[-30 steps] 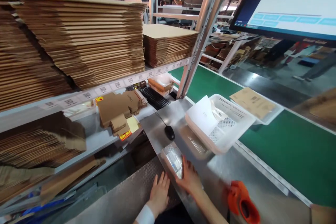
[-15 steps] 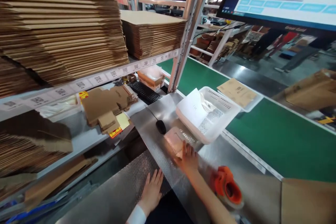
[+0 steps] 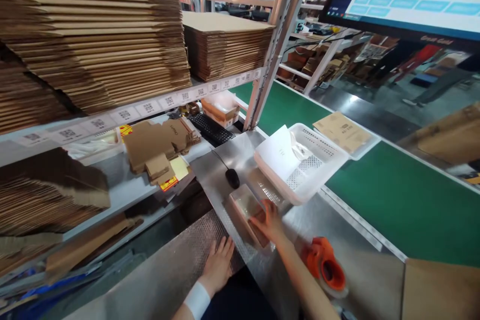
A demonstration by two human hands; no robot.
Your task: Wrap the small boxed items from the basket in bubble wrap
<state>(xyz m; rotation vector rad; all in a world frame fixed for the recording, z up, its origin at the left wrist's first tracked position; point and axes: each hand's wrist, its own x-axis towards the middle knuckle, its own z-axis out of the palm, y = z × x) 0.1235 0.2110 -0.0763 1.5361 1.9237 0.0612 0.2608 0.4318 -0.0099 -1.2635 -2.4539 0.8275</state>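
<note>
My right hand (image 3: 268,222) grips a small rectangular box (image 3: 243,205) with a shiny, pale top, fingers and thumb at its right end. The box is over the metal worktop (image 3: 221,155), close to the black mouse (image 3: 232,178). On the silvery bubble wrap (image 3: 180,250) my left hand (image 3: 218,262) lies flat, palm down, fingers stretched out and holding nothing. Just beyond the box stands a white plastic basket (image 3: 258,162) with a white paper (image 3: 279,152) in it. An orange tape dispenser (image 3: 324,265) rests right of my right forearm.
Stacked flat cardboard boxes (image 3: 112,35) fill the shelf at the left. A green conveyor belt (image 3: 405,195) runs behind the basket, carrying a tray with a cardboard packet (image 3: 343,131). A monitor (image 3: 412,0) hangs upper right; a keyboard (image 3: 212,129) lies under the shelf.
My right hand has closed on the box, which has shifted slightly nearer and now shows its side. The left hand still lies on the bubble wrap. The view has turned slightly left.
</note>
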